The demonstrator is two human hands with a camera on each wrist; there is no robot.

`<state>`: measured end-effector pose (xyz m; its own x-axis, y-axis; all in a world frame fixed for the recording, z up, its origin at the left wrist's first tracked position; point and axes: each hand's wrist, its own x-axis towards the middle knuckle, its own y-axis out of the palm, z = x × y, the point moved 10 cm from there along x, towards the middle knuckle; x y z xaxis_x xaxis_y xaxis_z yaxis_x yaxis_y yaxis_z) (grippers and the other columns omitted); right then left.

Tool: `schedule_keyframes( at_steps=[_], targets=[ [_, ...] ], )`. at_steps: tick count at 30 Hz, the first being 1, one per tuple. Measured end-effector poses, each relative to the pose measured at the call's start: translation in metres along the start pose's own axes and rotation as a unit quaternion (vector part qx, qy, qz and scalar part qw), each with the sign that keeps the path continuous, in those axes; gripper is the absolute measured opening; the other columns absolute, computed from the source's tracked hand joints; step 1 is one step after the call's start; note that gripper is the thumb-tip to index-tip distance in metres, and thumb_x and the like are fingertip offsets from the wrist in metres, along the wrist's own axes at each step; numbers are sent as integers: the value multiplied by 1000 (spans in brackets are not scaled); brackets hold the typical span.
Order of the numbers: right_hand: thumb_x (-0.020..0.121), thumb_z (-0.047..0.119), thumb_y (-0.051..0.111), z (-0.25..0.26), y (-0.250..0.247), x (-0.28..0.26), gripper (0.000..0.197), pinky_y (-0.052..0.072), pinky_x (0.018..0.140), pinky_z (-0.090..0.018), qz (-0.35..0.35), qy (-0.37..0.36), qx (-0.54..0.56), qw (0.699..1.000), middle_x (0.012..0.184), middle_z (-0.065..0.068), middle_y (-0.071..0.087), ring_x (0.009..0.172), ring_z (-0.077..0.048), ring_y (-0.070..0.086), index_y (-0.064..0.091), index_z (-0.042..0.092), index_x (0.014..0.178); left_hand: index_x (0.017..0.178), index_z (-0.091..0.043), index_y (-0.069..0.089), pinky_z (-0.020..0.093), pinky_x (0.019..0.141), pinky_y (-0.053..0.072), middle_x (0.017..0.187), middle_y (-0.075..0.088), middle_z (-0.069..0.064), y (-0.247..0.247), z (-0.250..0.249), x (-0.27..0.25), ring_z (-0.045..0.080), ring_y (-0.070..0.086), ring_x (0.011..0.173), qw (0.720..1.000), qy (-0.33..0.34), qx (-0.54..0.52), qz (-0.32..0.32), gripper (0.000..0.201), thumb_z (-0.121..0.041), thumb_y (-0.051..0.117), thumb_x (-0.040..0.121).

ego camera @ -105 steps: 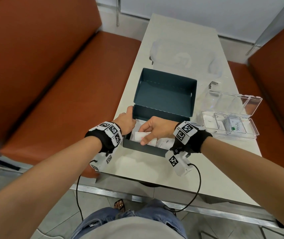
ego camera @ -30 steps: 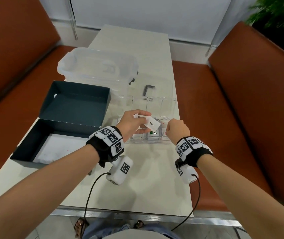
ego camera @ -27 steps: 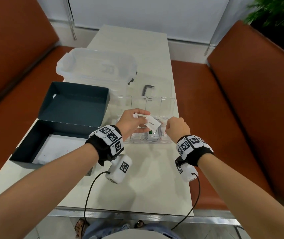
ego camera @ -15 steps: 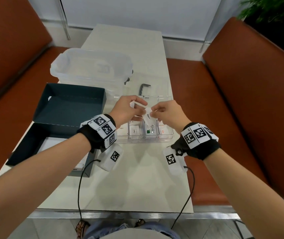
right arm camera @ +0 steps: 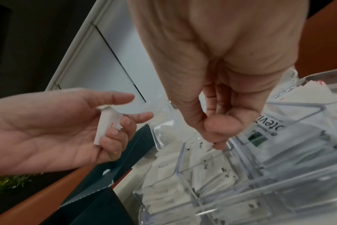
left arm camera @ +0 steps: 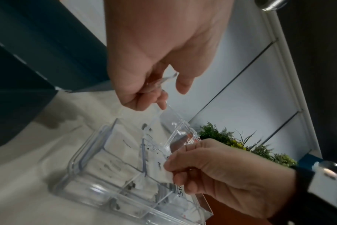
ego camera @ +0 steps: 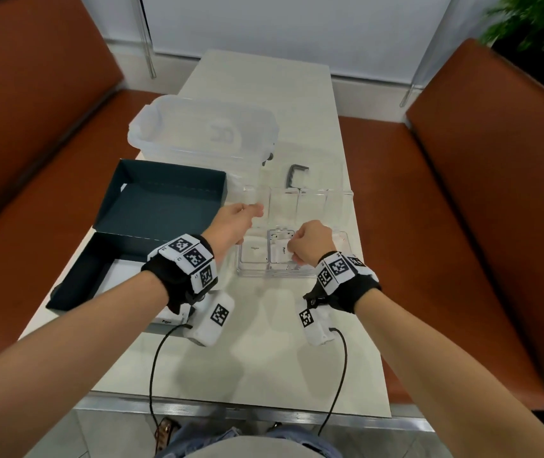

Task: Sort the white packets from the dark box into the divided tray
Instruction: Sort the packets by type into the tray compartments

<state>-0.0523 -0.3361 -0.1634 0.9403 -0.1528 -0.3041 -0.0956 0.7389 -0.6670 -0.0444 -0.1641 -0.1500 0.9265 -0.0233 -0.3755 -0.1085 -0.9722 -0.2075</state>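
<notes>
Right hand (ego camera: 310, 244) was over the divided tray (ego camera: 257, 272), fingers (right arm camera: 217, 137) curled, pinching a white packet (ego camera: 280, 254) down into the middle compartment. Left hand (ego camera: 232, 226) hovered beside the tray's left end; a second, folded packet (right arm camera: 106, 121) sat pinched between its fingers (seen from the right wrist). One more packet (ego camera: 254, 252) lay in the left compartment. Dark box (ego camera: 131, 249) stood open on the counter (ego camera: 264, 352), just left of the tray.

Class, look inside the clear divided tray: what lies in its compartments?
The divided tray holds white packets in several compartments, one printed green. The right hand covers part, so no count.
</notes>
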Motion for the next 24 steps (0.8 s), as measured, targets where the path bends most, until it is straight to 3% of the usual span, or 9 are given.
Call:
schedule_keyframes(
  at_steps=[3, 6, 7, 8, 9, 10, 15, 18, 24],
  targets=[
    [83, -2, 55, 2, 5, 3, 17, 56, 83, -46, -6, -12, -34, 999, 93, -29, 68, 90, -38, 67, 65, -11, 93, 105, -15, 65, 26, 64, 34, 80, 40, -2, 4, 7, -9, 10, 37, 66, 998, -49, -42, 15, 32, -39, 44, 98],
    [87, 1, 52, 6, 9, 7, 19, 56, 81, -45, -16, -29, -84, 996, 95, -26, 68, 89, -38, 67, 65, -9, 96, 101, -5, 65, 25, 67, 34, 74, 38, -2, 10, 14, -15, 7, 32, 59, 985, -87, -143, 35, 29, -16, 40, 94],
    [88, 3, 51, 8, 11, 7, 19, 56, 80, -44, -19, -38, -104, 994, 96, -24, 68, 88, -36, 67, 65, -8, 97, 114, 7, 45, 26, 75, 36, 75, 40, -2, 13, 16, -15, 5, 33, 58, 981, -94, -163, 51, 29, -9, 37, 91],
    [89, 4, 51, 10, 14, 8, 19, 56, 79, -41, -22, -50, -131, 990, 97, -22, 68, 88, -35, 67, 65, -6, 97, 72, -19, 37, 28, 87, 37, 78, 43, -2, 16, 14, -18, 4, 36, 61, 978, -92, -174, 67, 24, -3, 34, 89],
    [90, 6, 50, 13, 16, 7, 20, 56, 76, -36, -24, -64, -164, 984, 97, -19, 68, 88, -32, 66, 66, -3, 98, 64, -8, 59, 31, 96, 34, 85, 46, -1, 17, 16, -18, 5, 39, 65, 977, -93, -174, 76, 38, 1, 31, 88],
    [91, 7, 49, 16, 19, 6, 20, 53, 72, -32, -27, -78, -196, 977, 98, -17, 68, 89, -30, 66, 66, -1, 100, 60, -7, 58, 31, 97, 33, 92, 48, 2, 19, 14, -20, 6, 39, 67, 978, -86, -170, 82, 41, 5, 30, 88],
    [92, 3, 49, 17, 34, 3, 20, 53, 78, -38, -7, -105, -251, 962, 106, -18, 63, 93, -33, 63, 63, 1, 105, 129, 1, 54, 23, 65, 34, 104, 48, 9, 28, 5, -22, 11, 42, 69, 981, -45, -134, 130, 47, 16, 33, 89],
    [92, 6, 50, 18, 29, 0, 19, 52, 79, -37, -10, -119, -242, 963, 103, -16, 64, 93, -31, 63, 65, 3, 102, 131, -3, 53, 20, 70, 49, 117, 54, 14, 29, -2, -21, 18, 56, 90, 980, -11, -145, 137, 50, 20, 46, 88],
    [94, 19, 52, 29, -37, -16, 22, 42, 62, -21, -110, -148, 12, 983, 80, -5, 71, 67, -13, 60, 71, 7, 94, 121, -4, 60, 20, 74, 57, 102, 65, 12, 24, -11, -18, 21, 66, 91, 987, 46, -120, 99, 44, 15, 65, 82]
  ],
)
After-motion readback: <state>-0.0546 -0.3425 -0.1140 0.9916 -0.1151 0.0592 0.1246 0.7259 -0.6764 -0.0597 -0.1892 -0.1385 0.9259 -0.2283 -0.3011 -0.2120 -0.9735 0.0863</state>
